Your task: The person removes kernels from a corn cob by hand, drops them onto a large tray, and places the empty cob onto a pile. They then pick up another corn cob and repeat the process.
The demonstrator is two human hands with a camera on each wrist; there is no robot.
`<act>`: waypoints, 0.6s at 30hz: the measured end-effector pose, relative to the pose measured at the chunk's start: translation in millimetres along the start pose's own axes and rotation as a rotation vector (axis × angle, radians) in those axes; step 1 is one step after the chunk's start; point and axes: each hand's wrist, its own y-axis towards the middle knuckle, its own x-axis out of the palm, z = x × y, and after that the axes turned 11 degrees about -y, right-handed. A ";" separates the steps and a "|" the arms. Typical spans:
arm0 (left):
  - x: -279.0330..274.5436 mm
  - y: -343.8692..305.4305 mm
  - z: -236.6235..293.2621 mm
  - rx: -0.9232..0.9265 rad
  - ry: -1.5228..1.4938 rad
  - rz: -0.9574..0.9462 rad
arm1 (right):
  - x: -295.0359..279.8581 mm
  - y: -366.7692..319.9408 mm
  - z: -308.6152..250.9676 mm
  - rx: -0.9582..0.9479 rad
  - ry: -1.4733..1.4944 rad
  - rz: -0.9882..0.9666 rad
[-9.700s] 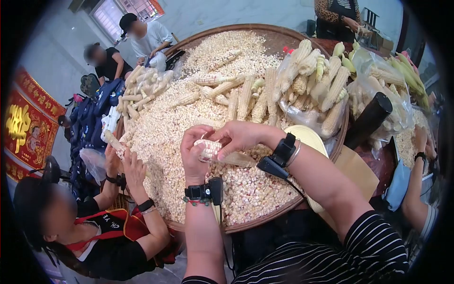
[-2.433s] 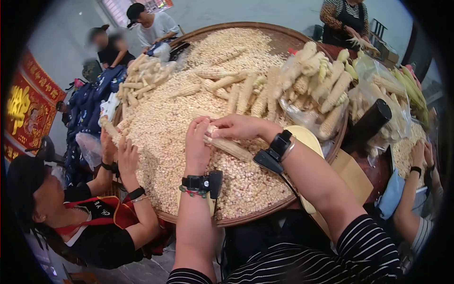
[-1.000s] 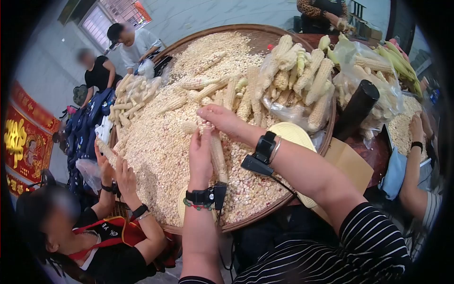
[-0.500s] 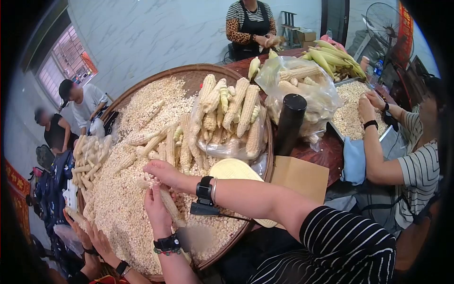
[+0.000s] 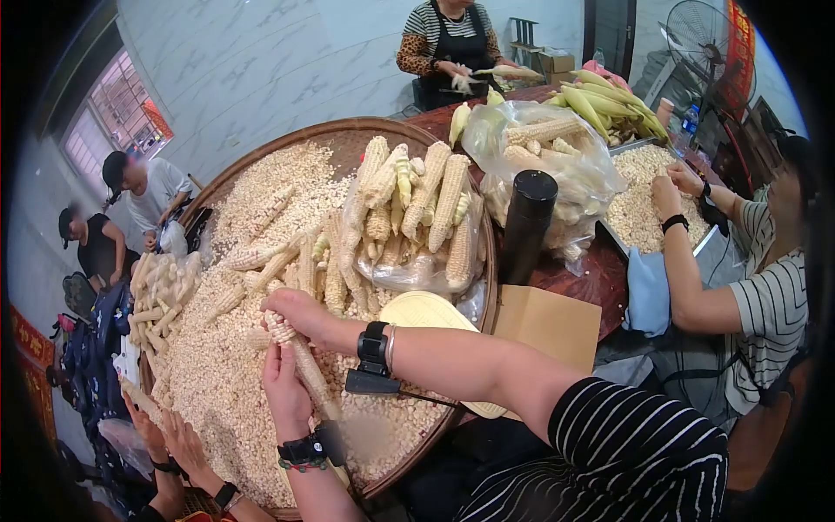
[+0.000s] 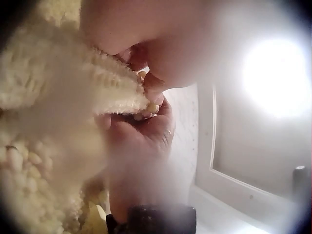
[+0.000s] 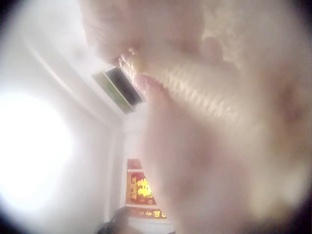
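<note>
A corn cob [image 5: 310,372], largely bare of kernels along its length, slants between both hands over the heap of loose kernels [image 5: 209,370]. My left hand [image 5: 288,396] grips it from below near its upper end. Over that same end, my right hand [image 5: 300,315] bends its fingers and pinches at the cob. In the left wrist view the cob [image 6: 114,87] shows empty sockets, with a few kernels [image 6: 152,108] at its tip between the two hands. The right wrist view is blurred; the cob [image 7: 195,97] runs past the fingers there.
The round woven tray [image 5: 348,127] also holds a bag of cobs [image 5: 417,217] and more cobs at the left. A black cylinder [image 5: 529,222], cardboard [image 5: 548,324] and another bag [image 5: 548,174] stand at the right. Several people work around, one with a metal tray [image 5: 639,196].
The head view has swung to the right, showing more of the person and metal tray there. The cob, earlier thick with kernels at the gripped end, now looks barer; both hands still hold it.
</note>
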 end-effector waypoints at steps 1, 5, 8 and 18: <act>-1.6 1.0 -2.2 -0.008 -0.082 0.031 | 0.0 -0.3 -1.1 0.004 0.004 -0.003; 1.8 -1.2 -0.8 -0.028 -0.242 0.040 | 1.8 -8.0 -4.6 0.034 -0.164 0.007; -6.8 -1.4 2.2 -0.102 -0.190 0.003 | 3.7 -6.7 -0.1 -0.030 -0.199 -0.001; -4.4 2.0 4.1 0.003 -0.071 -0.059 | -1.4 -11.7 -27.0 0.144 0.137 -0.067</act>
